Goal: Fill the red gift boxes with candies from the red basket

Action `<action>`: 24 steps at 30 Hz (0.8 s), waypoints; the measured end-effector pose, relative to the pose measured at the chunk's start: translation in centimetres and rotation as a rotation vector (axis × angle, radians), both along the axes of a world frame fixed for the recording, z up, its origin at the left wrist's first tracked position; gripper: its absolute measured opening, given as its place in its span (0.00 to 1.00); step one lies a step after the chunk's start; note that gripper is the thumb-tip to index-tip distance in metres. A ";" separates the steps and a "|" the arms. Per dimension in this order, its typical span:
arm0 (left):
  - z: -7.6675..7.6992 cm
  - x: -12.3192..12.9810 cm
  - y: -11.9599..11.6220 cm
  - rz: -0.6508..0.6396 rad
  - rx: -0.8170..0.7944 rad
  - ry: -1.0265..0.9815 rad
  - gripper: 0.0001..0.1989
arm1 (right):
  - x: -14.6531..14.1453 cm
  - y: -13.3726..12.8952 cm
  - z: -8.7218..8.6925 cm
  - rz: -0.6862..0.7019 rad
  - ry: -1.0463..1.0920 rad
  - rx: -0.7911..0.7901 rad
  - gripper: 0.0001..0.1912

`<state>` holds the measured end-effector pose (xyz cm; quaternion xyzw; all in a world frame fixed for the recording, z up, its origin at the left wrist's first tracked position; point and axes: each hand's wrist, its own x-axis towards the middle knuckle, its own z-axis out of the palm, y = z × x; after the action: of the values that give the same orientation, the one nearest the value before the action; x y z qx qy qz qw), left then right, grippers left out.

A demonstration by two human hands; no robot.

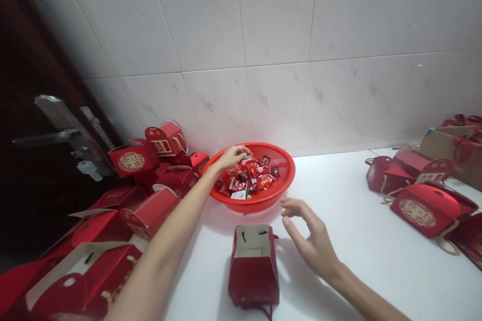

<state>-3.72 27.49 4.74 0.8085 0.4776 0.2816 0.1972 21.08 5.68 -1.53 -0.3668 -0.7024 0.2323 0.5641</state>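
Observation:
A red plastic colander [286, 173] holds many small wrapped candies [259, 169], mostly red. My left hand [233, 157] reaches over its left side, fingers bent and closed at a red-and-white wrapped candy [247, 158] on top of the pile. Just in front of the colander, a dark red gift box [253, 278] stands with its top open. The pale inside shows, and a cord hangs at its near end. To the right of this box, my right hand [311, 241] hovers above the table, thumb and fingers apart and holding nothing.
Several red gift boxes [150, 210] are piled on the left, some with lids up. More red boxes [417, 210] with rope handles sit at the right, before a cardboard carton [439, 145]. A tiled wall [278, 100] rises behind the white table [331, 180]. A dark door [22, 75] with a metal handle is at the left.

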 end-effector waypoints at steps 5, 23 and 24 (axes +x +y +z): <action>1.0 0.8 -2.3 -0.161 -0.052 -0.275 0.21 | -1.8 7.3 4.6 0.006 0.158 -0.186 0.12; 1.2 2.4 -5.4 -0.171 -0.165 -0.582 0.24 | -4.5 14.8 4.9 0.324 0.692 -0.633 0.22; 1.3 2.4 -5.4 -0.178 -0.168 -0.568 0.23 | -4.5 14.7 5.0 0.329 0.660 -0.620 0.21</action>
<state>-1.28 22.10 6.04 0.7171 0.3525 0.4373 0.4127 16.54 20.34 3.44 -0.3084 -0.4321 0.6211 0.5765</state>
